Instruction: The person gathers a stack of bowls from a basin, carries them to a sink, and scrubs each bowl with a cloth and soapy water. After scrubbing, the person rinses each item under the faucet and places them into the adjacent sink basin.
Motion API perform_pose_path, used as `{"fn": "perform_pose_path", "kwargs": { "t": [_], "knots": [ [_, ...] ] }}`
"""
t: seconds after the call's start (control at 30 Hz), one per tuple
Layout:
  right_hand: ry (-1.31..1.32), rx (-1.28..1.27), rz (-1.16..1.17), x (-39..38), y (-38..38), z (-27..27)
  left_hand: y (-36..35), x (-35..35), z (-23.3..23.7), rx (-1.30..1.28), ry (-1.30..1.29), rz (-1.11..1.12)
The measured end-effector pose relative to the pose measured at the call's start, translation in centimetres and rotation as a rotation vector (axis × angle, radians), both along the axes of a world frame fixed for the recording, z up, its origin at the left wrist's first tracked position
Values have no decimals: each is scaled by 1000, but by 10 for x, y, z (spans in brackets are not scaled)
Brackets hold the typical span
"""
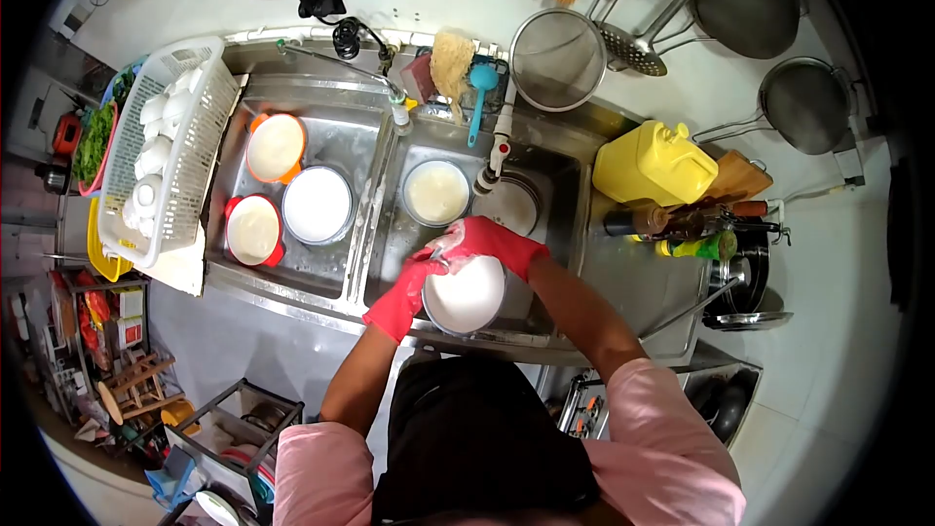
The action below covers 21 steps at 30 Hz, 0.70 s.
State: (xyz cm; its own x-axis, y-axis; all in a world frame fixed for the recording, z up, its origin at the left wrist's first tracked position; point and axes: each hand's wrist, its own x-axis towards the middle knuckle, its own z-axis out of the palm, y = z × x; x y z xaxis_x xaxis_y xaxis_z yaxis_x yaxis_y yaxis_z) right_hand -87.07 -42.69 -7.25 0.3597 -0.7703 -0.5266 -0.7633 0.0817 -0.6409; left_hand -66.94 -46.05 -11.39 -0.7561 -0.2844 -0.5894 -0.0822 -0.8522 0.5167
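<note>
Both my hands wear red rubber gloves, smeared with some whitish suds. My left hand grips the upper left rim of a white bowl, tilted over the front of the right sink basin. On the bowl's far rim, my right hand is closed, fingers curled and foamy; I cannot tell what is inside them. Just beyond the hands sits a cream-coloured bowl, and beside it a round pan-like dish lies partly under the faucet.
The left basin holds an orange-handled bowl, a red-handled bowl and a white bowl. A white basket of dishes stands far left. A yellow jug and bottles line the right. Strainers hang behind.
</note>
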Motion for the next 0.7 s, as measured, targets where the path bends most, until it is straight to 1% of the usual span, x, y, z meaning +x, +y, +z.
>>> {"fn": "perform_pose_path", "kwargs": {
  "t": [0.03,0.07,0.17,0.2,0.27,0.3,0.33,0.37,0.4,0.43,0.5,0.53,0.57,0.63,0.67,0.7],
  "knots": [
    [-157,185,-206,-9,-1,-6,-4,-5,11,-75,15,-19],
    [-318,376,-409,-20,6,-24,-4,-5,9,-22,39,54],
    [-558,-45,-477,-40,48,-84,-13,4,26,6,143,282],
    [-718,12,-760,-25,54,-83,-14,6,22,-76,143,345],
    [-930,-12,-1086,0,68,-75,-5,1,11,-157,217,558],
    [-902,-202,-1043,18,80,-83,3,0,4,-201,249,657],
    [-860,-390,-1004,36,92,-91,18,-7,-4,-144,183,860],
    [-838,-420,-1108,45,91,-95,30,-18,-8,-123,110,994],
    [-815,-450,-1212,53,90,-100,35,-19,-35,-200,-15,976],
    [-908,-204,-1550,58,76,-75,34,-21,-58,-280,-135,962],
    [-859,18,-1659,49,67,-71,3,-9,-61,-382,-273,591],
    [-737,-35,-1446,32,76,-98,-12,0,-60,-422,-347,396],
    [-616,-92,-1228,13,83,-127,-24,2,-48,-503,-262,345],
    [-499,-238,-1195,20,89,-147,-25,4,-49,-599,-274,317],
    [-505,-356,-1374,42,84,-149,-7,3,-75,-714,-407,491],
    [-462,-382,-1443,53,86,-161,22,-3,-100,-823,-542,669]
  ]
}}
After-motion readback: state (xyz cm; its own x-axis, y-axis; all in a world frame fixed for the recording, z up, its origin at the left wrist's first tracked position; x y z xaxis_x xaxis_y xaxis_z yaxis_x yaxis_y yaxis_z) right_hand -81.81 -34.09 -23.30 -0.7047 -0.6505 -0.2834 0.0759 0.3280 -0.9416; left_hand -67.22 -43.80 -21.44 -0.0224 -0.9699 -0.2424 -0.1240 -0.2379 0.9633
